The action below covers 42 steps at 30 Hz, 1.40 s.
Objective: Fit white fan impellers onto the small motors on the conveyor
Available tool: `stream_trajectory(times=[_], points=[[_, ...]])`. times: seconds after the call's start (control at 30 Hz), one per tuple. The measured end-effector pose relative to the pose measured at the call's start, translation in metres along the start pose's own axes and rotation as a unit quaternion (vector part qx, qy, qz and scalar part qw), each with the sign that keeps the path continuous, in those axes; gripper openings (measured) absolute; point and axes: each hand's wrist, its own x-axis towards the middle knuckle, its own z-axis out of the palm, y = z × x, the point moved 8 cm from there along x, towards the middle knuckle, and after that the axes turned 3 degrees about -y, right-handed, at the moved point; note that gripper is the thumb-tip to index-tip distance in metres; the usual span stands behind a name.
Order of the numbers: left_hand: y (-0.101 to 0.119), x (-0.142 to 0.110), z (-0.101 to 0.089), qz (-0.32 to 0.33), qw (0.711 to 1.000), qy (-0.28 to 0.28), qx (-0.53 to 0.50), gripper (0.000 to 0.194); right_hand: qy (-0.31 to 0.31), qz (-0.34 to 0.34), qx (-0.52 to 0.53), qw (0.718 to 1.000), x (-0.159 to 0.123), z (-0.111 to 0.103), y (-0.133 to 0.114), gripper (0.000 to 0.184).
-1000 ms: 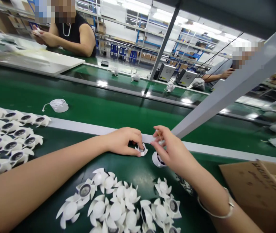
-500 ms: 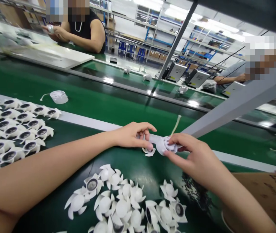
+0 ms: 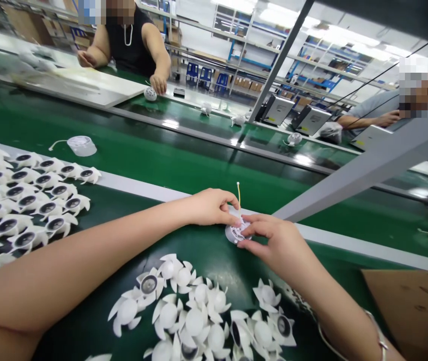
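Observation:
A small white round fan housing [image 3: 235, 232] with a thin yellowish wire [image 3: 238, 193] sticking up rests on the green bench. My right hand [image 3: 277, 240] pinches it from the right. My left hand [image 3: 211, 206] has its fingers closed on its top from the left. The small fan blade seen earlier is hidden beneath the housing or the hands. A loose heap of white fan blades [image 3: 198, 313] lies just in front of my arms.
Rows of white blades [image 3: 21, 193] fill the left side. A round white part [image 3: 81, 145] rides the green conveyor [image 3: 161, 155]. A cardboard box [image 3: 413, 306] stands at the right. A grey slanted bar [image 3: 368, 160] crosses overhead. Two people work across the belt.
The housing has been brought down from my right hand onto the blade on the bench, and both hands now close on it. The part on the conveyor drifted left.

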Motion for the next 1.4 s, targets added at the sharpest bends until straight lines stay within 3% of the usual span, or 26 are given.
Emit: stream_trajectory(times=[0.13,0.2,0.27,0.37,0.4,0.5,0.57,0.73,0.87,0.93,1.03,1.23,1.3,1.4], points=[[0.022,-0.019,-0.01,-0.009,0.991,-0.053,0.12,0.04,-0.043,-0.028,0.015,0.999,-0.001,0.0,-0.003,0.008],[0.034,-0.038,-0.014,-0.006,0.974,-0.096,0.207,0.048,-0.065,-0.044,-0.012,0.997,-0.004,0.001,-0.003,0.004],[0.038,-0.058,-0.014,-0.001,0.956,-0.116,0.269,0.064,-0.022,-0.036,-0.081,0.996,-0.007,-0.011,0.001,0.01],[0.023,-0.076,-0.002,-0.006,0.943,-0.137,0.302,0.065,0.052,-0.001,-0.173,0.984,-0.016,-0.037,0.006,0.024],[0.017,-0.078,0.002,0.0,0.946,-0.129,0.299,0.064,0.031,0.007,-0.176,0.984,-0.02,-0.039,0.01,0.021],[0.012,-0.072,0.012,0.039,0.959,-0.106,0.261,0.063,-0.114,0.03,-0.137,0.984,-0.038,-0.028,0.025,0.015],[0.017,-0.067,0.017,0.034,0.955,-0.138,0.262,0.057,-0.178,0.049,-0.124,0.975,-0.05,-0.02,0.037,0.02],[0.031,-0.07,0.007,-0.132,0.893,-0.27,0.335,0.032,-0.264,0.138,-0.17,0.939,-0.06,-0.007,0.056,0.02],[0.044,-0.075,-0.01,-0.171,0.895,-0.28,0.3,0.014,-0.362,0.222,-0.214,0.879,-0.062,0.0,0.053,0.021],[0.048,-0.069,-0.015,-0.139,0.909,-0.245,0.307,0.01,-0.377,0.231,-0.237,0.865,-0.059,0.002,0.047,0.022],[0.059,-0.052,-0.009,-0.005,0.927,-0.159,0.34,0.01,-0.382,0.238,-0.288,0.845,-0.055,0.006,0.038,0.02],[0.066,-0.032,0.029,0.212,0.887,-0.034,0.408,0.01,-0.378,0.293,-0.326,0.816,-0.053,0.013,0.021,0.031],[0.064,-0.032,0.035,0.253,0.888,-0.027,0.384,0.011,-0.37,0.308,-0.325,0.814,-0.053,0.014,0.018,0.035],[0.055,-0.031,0.036,0.265,0.911,-0.068,0.309,0.027,-0.358,0.306,-0.328,0.819,-0.055,0.014,0.02,0.033]])
